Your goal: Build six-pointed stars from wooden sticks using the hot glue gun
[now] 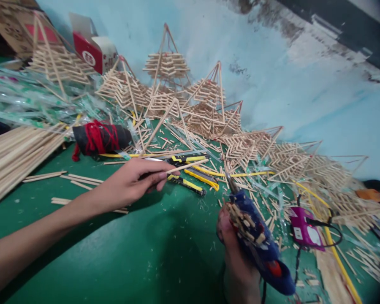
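The left hand (pixel 131 179) has thumb and fingers together on one thin stick (pixel 190 166), held near one end so the other juts toward the right; that free length seems best kept steady by a light, firm pinch, with fingertips well back from any heat. The right hand (pixel 237 257) is wrapped round the glue gun (pixel 256 249), whether a finger presses the trigger I cannot tell. Its nozzle (pixel 231 183) points away from the person and stands apart from the stick; bringing the stick's tip to it calls for a slow approach and a small dab. Wood bits (pixel 245 221) cling to the gun's side and could drop into wet glue. Below the stick lie knives (pixel 202 177), worth clearing from the hand's path; beyond, the frames (pixel 166 63) crowd the wall side of the green table (pixel 171 253).
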`<state>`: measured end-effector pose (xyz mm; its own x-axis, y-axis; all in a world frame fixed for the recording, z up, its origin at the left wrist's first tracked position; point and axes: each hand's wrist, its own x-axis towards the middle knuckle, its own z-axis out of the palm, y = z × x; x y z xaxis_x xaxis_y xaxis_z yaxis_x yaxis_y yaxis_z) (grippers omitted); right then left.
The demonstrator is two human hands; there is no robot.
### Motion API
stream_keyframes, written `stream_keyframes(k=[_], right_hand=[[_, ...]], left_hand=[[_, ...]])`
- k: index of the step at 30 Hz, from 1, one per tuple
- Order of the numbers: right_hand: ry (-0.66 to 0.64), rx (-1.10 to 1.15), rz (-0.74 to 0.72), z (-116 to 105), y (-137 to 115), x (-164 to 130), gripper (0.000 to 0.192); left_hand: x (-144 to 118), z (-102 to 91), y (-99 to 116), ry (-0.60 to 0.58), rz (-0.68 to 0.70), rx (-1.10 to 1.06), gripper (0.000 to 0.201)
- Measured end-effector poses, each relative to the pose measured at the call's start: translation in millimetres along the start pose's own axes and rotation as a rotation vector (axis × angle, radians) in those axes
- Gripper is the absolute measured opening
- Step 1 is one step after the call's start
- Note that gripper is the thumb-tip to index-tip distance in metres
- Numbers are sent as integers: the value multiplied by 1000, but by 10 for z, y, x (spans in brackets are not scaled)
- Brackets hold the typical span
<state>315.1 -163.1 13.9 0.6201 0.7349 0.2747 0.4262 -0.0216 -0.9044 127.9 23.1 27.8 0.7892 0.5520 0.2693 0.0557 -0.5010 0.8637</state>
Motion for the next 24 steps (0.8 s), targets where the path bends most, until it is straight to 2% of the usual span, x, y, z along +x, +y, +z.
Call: stream_keyframes(k=[2, 4, 7, 9, 15, 20, 24], right_hand=[[20, 12, -39, 15, -64, 30, 26], [45, -2, -149, 18, -101, 59, 28], [53, -53, -377, 7, -80, 88, 20], [39, -47, -458, 1, -28, 93, 18], [49, -13, -496, 14, 52, 83, 19], [64, -131, -512, 13, -4, 103, 20], [104, -131, -523, 9, 35, 104, 22]], left_hand=[[-9, 18, 30, 11, 7, 30, 26], [-14, 36, 55, 33, 25, 69, 27], [-14, 67, 73, 76, 71, 118, 26], [-18, 84, 76, 103, 91, 129, 24], [-44, 101, 97, 141, 55, 104, 21], [-40, 100, 118, 154, 42, 115, 20], [-42, 89, 113, 121, 24, 79, 23]])
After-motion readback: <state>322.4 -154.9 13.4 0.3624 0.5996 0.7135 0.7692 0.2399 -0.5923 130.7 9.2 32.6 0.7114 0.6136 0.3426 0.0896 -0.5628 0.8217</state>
